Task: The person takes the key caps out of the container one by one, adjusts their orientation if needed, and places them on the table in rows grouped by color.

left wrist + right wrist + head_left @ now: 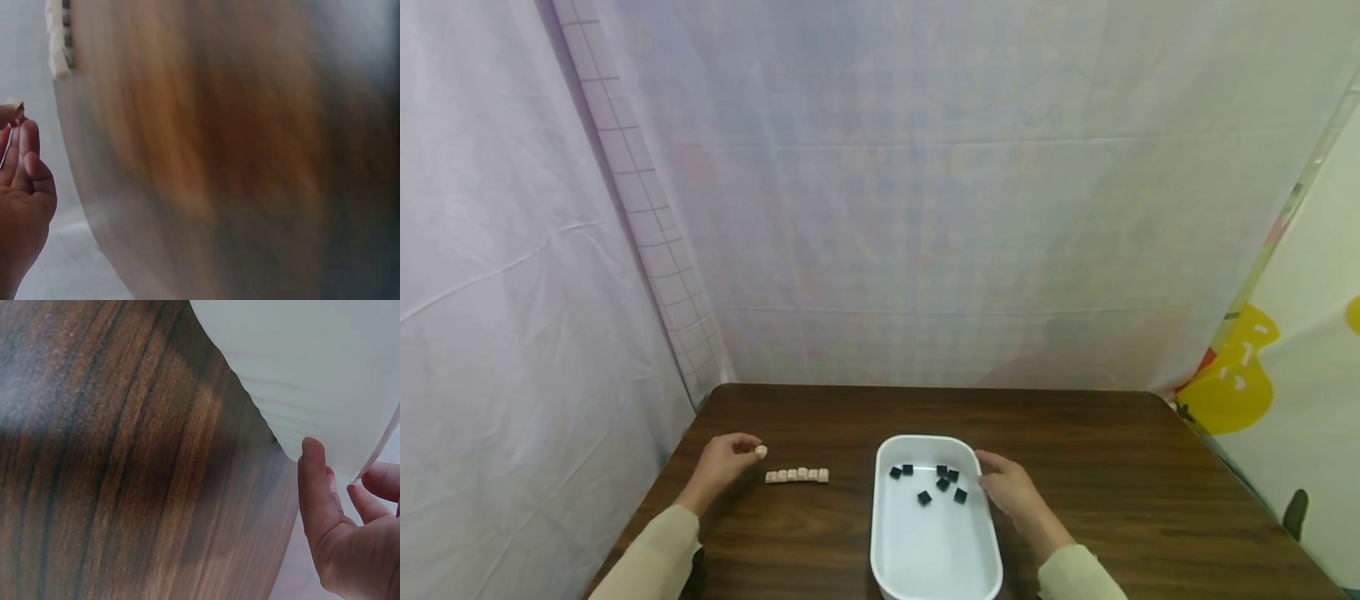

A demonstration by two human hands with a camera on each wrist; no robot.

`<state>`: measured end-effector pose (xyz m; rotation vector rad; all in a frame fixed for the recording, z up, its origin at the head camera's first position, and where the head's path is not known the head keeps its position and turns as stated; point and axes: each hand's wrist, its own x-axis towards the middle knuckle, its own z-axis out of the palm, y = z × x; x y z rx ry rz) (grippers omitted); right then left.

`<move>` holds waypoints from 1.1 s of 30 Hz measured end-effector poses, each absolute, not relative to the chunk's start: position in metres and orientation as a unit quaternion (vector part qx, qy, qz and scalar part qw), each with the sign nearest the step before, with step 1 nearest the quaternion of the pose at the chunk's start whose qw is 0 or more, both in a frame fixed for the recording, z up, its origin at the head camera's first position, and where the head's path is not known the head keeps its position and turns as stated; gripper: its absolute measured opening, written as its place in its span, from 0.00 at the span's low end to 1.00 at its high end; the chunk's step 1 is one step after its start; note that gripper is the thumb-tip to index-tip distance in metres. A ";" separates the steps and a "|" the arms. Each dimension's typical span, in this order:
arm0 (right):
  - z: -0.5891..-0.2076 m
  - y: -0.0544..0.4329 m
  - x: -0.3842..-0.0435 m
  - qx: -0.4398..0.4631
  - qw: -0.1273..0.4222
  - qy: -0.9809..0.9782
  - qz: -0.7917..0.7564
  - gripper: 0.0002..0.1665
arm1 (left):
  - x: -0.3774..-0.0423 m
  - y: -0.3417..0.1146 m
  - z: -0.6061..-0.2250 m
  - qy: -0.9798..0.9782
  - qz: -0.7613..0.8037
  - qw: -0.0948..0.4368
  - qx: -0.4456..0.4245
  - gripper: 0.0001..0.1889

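Note:
My left hand (pixel 722 467) pinches a small white block (pixel 762 452) between thumb and fingertips, just above the table. Close by to the right, several white blocks (pixel 797 475) stand in a straight row; faint marks show on their faces. In the left wrist view, part of the row (pixel 57 37) shows dark along one side. My right hand (pixel 1011 490) grips the right rim of a white plastic tub (pixel 880 533), thumb and fingers at its edge in the right wrist view. Several small black blocks (pixel 924 498) lie scattered inside, toward the far end.
The brown wood-grain table (pixel 1097 450) reaches back to a pale patterned curtain (pixel 925 250). Another white curtain (pixel 512 292) hangs on the left. A sheet with a yellow print (pixel 1232 383) hangs at the right.

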<state>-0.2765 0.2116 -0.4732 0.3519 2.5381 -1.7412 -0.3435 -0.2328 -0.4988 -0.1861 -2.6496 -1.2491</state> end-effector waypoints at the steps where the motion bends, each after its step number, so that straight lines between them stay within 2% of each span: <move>1: -0.473 0.212 -0.277 0.113 0.021 0.819 -0.562 0.30 | -0.343 -0.236 -0.501 -0.901 -0.419 0.099 -0.064 0.12; 11: -0.475 0.213 -0.279 0.120 0.026 0.823 -0.555 0.30 | -0.337 -0.248 -0.514 -0.917 -0.389 0.055 -0.071 0.09; 33: -0.476 0.212 -0.281 0.130 0.033 0.833 -0.537 0.30 | -0.336 -0.242 -0.515 -0.927 -0.358 0.055 -0.099 0.10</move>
